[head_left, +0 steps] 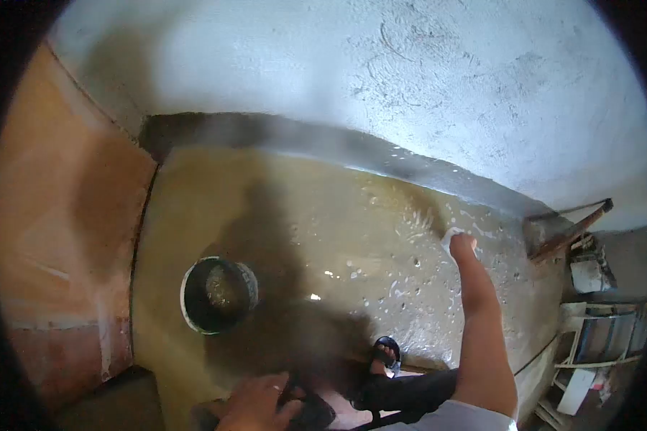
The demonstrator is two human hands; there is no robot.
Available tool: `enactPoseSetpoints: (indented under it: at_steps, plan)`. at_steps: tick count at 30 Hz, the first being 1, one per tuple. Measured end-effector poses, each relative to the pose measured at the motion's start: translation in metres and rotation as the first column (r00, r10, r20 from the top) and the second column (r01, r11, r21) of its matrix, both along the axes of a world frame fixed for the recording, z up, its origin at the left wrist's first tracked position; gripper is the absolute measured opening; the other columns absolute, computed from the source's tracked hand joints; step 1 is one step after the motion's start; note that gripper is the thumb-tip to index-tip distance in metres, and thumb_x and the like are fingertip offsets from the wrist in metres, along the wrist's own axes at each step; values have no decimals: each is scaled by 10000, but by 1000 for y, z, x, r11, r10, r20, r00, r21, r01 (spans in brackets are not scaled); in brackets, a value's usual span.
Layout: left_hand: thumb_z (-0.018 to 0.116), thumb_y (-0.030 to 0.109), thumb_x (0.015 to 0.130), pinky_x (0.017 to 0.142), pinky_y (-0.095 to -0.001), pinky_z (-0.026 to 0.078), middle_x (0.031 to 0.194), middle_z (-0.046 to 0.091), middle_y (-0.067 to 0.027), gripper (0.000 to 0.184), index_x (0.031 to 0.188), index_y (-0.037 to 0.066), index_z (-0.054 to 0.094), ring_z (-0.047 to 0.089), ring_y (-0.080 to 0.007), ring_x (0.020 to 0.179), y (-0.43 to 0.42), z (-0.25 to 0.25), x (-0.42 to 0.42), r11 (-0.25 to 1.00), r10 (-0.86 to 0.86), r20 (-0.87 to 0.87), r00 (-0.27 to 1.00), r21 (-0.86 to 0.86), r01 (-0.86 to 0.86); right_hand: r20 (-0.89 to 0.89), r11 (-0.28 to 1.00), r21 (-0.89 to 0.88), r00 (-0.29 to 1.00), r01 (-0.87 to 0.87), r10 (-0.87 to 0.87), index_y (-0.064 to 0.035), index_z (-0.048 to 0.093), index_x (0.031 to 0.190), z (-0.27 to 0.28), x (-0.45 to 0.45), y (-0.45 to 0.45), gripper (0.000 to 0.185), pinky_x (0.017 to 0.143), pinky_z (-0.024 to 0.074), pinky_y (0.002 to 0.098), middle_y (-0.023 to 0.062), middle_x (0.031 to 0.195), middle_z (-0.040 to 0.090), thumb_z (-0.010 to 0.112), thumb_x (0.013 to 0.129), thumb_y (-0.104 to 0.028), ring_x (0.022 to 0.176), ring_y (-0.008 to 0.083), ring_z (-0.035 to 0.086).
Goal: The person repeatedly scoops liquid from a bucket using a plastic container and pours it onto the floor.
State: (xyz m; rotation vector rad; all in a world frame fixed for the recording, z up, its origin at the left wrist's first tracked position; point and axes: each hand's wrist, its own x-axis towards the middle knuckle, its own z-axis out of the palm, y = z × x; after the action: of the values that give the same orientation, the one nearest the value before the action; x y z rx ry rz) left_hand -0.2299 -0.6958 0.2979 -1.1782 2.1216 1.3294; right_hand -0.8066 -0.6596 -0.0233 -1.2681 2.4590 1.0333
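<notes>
My right hand (466,248) reaches out low over the wet floor on the right, closed around a small white item (448,238). Most of that item is hidden by the fist, so I cannot make out its kind. My left hand (255,406) is near my body at the bottom, by my dark clothing, its thumb and fingers apart with nothing visible in it. A dark bucket (250,284) with a pale rim stands left of the middle, some liquid showing inside. Water and splashes glisten on the floor (323,215) around the right hand.
A rough whitewashed wall (438,86) runs along the far side; a brown wall (65,215) stands at left. My sandaled foot (386,353) is on the wet floor. A wooden piece (571,233) leans at right, beside a pale frame (597,337) and clutter.
</notes>
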Motion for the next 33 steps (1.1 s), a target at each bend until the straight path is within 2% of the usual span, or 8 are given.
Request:
enactPoseSetpoints:
  at_steps: [6,14,16,18,25,27,30,33]
  plan:
    - [539,252,835,892,-441,369,1104,534,-234,438,1172,-23,488,482,-395,1018,4,-8,1,980,116,-64,991,-155,-124,-23,973,-172,988,-155,153,-156,684,868,-105,-16,-4,189,685,492,404,52,965,645,529,763,-180,890,242,621]
    - [566,202,812,862,-429,395,1109,530,-228,395,1138,-15,515,494,-389,1006,19,13,-1,970,168,-131,977,-158,-188,143,813,-24,803,-582,579,-141,690,840,-114,138,-195,155,671,499,399,77,908,660,564,765,-190,835,256,639]
    - [571,195,807,855,-428,400,1109,530,-227,388,1131,-13,521,497,-388,1002,25,21,-1,962,183,-130,974,-180,-205,222,748,-85,719,-658,658,-144,693,839,-81,198,-222,158,648,499,424,86,903,660,559,764,-184,834,263,641]
    - [569,195,802,834,-422,415,1101,539,-220,380,1115,-17,527,502,-382,1002,28,35,-3,956,263,-52,963,-124,-268,134,653,-292,646,-699,751,-110,682,855,-136,234,-258,185,683,486,433,93,907,655,544,784,-211,831,269,630]
    - [557,236,810,800,-439,426,1015,577,-223,372,1081,-19,547,530,-397,945,59,17,19,897,208,-291,934,-324,-301,-4,121,-971,524,-204,851,-80,656,916,-63,323,-325,251,725,464,428,120,907,642,507,823,-260,815,305,604]
    - [557,254,812,792,-455,425,1004,574,-242,386,1085,-18,550,540,-408,912,66,5,27,914,208,-388,898,-250,-320,444,607,-740,468,-290,764,-59,622,950,39,342,-302,302,757,436,438,162,908,621,465,855,-299,819,342,575]
    - [545,260,823,789,-466,427,1033,564,-245,386,1113,4,547,538,-412,918,74,3,30,919,120,-308,944,-325,-223,623,640,-767,284,41,728,-60,609,926,113,365,-278,300,750,428,447,195,889,602,450,863,-306,826,364,566]
    - [536,348,829,903,-454,367,1104,522,-200,516,1182,-20,455,480,-353,1044,59,22,20,947,1,-216,976,-314,-70,550,591,-805,312,-48,775,-46,600,890,154,374,-264,297,743,423,455,205,878,591,445,862,-298,841,369,559]
